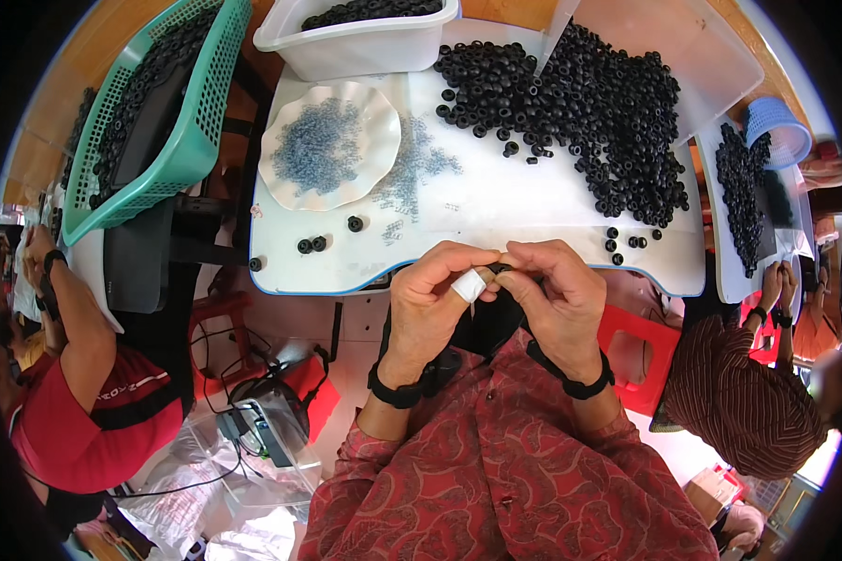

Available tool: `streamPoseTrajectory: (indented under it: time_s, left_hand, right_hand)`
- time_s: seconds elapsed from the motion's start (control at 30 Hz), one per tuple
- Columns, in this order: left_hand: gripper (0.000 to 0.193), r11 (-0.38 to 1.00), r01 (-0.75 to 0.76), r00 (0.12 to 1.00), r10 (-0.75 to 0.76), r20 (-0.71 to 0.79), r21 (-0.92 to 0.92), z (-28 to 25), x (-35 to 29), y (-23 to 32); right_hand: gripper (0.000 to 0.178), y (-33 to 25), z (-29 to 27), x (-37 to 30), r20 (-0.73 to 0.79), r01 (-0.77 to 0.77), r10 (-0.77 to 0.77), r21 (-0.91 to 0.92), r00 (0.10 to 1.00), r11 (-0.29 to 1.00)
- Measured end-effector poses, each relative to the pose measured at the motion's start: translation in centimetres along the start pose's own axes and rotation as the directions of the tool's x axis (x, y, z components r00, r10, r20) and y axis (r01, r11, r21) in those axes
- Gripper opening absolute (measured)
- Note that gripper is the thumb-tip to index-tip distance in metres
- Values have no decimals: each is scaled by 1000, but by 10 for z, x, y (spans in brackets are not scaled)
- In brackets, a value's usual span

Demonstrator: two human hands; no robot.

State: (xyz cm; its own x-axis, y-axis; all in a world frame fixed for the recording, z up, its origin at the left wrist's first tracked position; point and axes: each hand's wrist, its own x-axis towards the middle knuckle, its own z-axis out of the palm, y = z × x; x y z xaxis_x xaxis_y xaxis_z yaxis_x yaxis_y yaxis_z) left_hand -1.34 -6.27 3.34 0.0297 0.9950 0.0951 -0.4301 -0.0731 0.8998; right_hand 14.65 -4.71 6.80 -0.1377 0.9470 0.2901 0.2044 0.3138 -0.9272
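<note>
1. Small black part [500,268]: mostly covered by the left hand [428,288] and right hand [563,288], its full shape hidden
2. Springs [318,140]: too small to tell one by one
3. White tub [370,53] and green basket [164,192]: cut off by the top edge

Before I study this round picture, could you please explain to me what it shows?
No machine works here. A camera worn on the person's head looks down, and its wide lens bends straight edges. The bare left hand, with white wrapping on one digit, and bare right hand together pinch a small black piece, mostly hidden. On the white, blue-edged table lie a wavy-rimmed white plate with small bluish-grey coils and a heap of black ring-shaped pieces.
</note>
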Motion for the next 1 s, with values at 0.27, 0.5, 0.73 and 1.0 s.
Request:
streamPoseTrajectory:
  time_s: [0.27, 0.5, 0.73, 1.0]
  left_hand:
    - [20, 1000, 0, 1000, 1, 13, -28, 3, 0, -1]
    - [20, 997, 41, 998, -44, -38, -64, 6, -2, -1]
    - [20, 997, 53, 997, -55, -50, -49, 5, -4, -4]
    - [21, 998, 30, 998, -33, -55, -61, 6, -6, -8]
  right_hand:
    - [23, -4, -5, -2, 5, 0, 0, -1, 1000, 1000]
    - [15, -10, -1, -2, 14, 41, -41, -65, 999, 997]
    - [12, -7, -5, -2, 97, -157, 148, 96, 984, 983]
    - [12, -9, -5, 0, 103, -113, 109, 35, 989, 993]
